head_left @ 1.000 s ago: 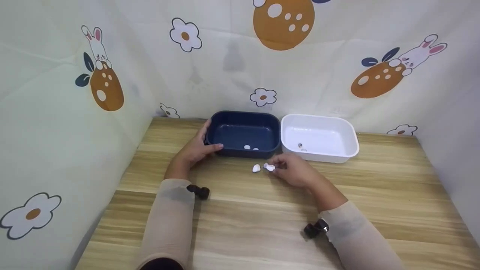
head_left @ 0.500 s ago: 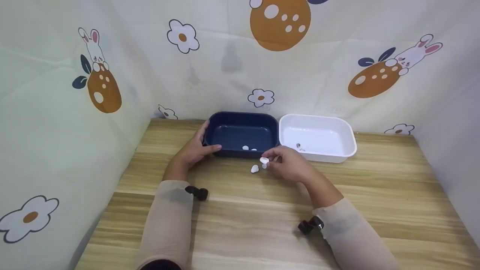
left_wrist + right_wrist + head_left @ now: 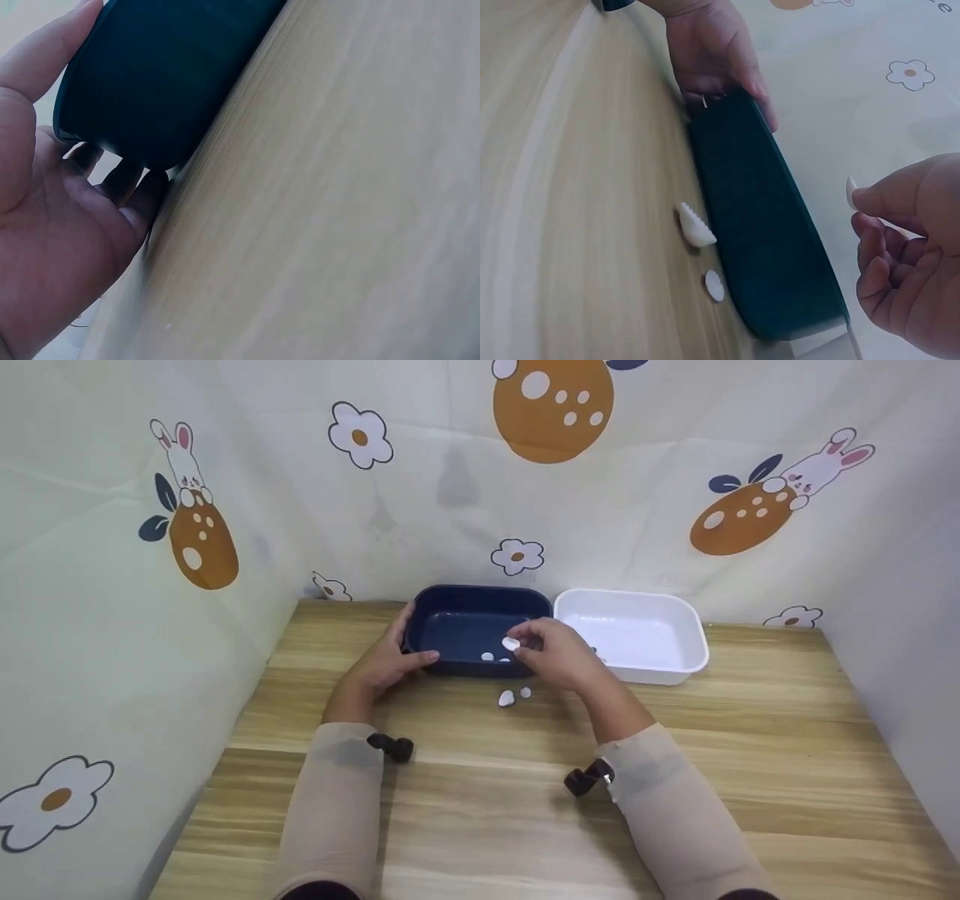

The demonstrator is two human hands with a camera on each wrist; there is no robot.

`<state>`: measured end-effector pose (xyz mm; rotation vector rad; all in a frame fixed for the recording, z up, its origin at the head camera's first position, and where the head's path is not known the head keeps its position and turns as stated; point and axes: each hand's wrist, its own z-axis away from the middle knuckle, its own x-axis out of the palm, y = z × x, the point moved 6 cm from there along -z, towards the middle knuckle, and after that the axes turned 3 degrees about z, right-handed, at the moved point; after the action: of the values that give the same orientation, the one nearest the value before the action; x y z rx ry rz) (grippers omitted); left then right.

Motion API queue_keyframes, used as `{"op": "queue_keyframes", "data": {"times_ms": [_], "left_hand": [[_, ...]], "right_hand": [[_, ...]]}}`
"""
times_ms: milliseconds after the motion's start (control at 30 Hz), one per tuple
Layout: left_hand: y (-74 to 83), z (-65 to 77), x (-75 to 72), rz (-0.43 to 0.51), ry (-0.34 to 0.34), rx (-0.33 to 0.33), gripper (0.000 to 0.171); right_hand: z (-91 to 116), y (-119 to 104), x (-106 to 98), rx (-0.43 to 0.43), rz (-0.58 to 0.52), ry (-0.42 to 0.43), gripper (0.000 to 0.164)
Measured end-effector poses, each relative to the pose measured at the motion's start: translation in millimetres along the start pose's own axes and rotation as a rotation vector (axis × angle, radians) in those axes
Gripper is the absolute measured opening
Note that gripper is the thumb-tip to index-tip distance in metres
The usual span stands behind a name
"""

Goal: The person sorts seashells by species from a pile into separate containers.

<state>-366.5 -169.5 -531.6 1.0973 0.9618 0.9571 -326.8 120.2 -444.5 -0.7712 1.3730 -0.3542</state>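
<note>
My left hand [image 3: 381,661] grips the left end of a dark blue rectangular box [image 3: 469,668], thumb at the front rim and fingers round the end wall. Between thumb and fingertips my right hand [image 3: 562,654] pinches a small white seashell [image 3: 511,644], raised over the box's front right rim. Inside the box, near its front wall, lie white pieces [image 3: 487,657]. Two more shells rest on the table in front of it: a larger one with a toothed edge [image 3: 696,227] and a small round one [image 3: 715,286].
A white box [image 3: 664,676] stands directly right of the dark blue one, with small pieces at its front left, partly behind my right hand. Both boxes sit on a wood-grain table [image 3: 480,802] near the printed cloth wall [image 3: 442,532].
My right hand has lifted the seashell off the table and carried it up and leftward to the box's rim. The small round shell now lies uncovered. My left hand keeps its grip.
</note>
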Motion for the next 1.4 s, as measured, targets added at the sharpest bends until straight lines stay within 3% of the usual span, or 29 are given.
{"op": "queue_keyframes", "data": {"times_ms": [200,500,733,1167,1400], "left_hand": [[0.5,2.0,0.2,-0.007,-0.001,0.010,0.114],[2.7,1.9,-0.3,-0.056,0.008,0.027,0.115],[0.2,1.3,-0.1,-0.044,0.012,0.013,0.115],[1.0,1.9,-3.1,-0.077,0.022,0.029,0.115],[0.6,1.3,0.7,0.017,-0.001,0.018,0.115]], "right_hand": [[-12.8,-6.4,2.6,0.004,-0.005,0.004,0.029],[-15.2,-9.7,2.3,-0.028,-0.010,0.028,0.032],[-3.5,-4.5,4.0,-0.001,-0.015,0.012,0.030],[30.2,6.4,7.8,-0.035,-0.009,-0.057,0.030],[34.2,15.2,12.4,-0.018,-0.046,-0.065,0.030]]}}
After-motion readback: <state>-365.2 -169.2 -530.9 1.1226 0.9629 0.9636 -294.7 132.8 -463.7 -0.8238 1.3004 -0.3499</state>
